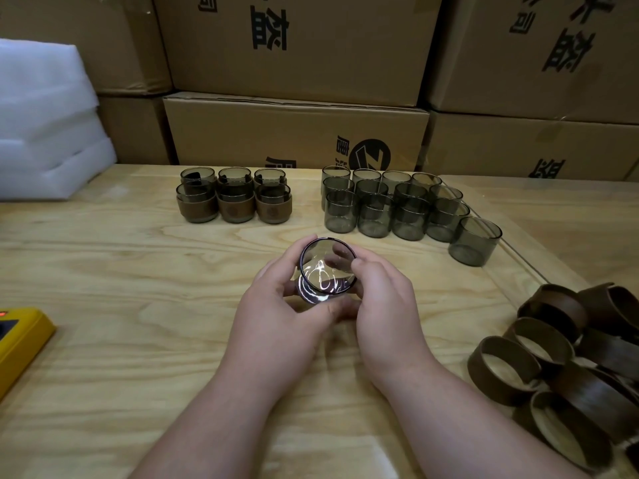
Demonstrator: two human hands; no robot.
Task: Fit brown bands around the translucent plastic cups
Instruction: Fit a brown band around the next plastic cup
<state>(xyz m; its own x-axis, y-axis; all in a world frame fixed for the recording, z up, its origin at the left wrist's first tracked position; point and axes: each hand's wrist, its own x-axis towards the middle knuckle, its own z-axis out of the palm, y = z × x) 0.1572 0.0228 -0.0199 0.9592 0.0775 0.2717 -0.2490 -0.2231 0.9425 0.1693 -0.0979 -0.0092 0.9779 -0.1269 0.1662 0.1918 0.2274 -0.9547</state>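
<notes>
Both of my hands hold one translucent smoky cup (326, 271) above the middle of the wooden table (121, 288), its open mouth tilted toward me. My left hand (280, 305) curls round its left side and my right hand (383, 302) round its right side. Whether a band sits on this cup is hidden by my fingers. Bare translucent cups (397, 205) stand in rows at the back right. Banded cups (235, 198) are stacked two high at the back centre. Loose brown bands (567, 361) lie heaped at the right edge.
Cardboard boxes (297, 129) are stacked along the back of the table. White foam sheets (45, 126) are piled at the back left. A yellow device (17, 344) lies at the left edge.
</notes>
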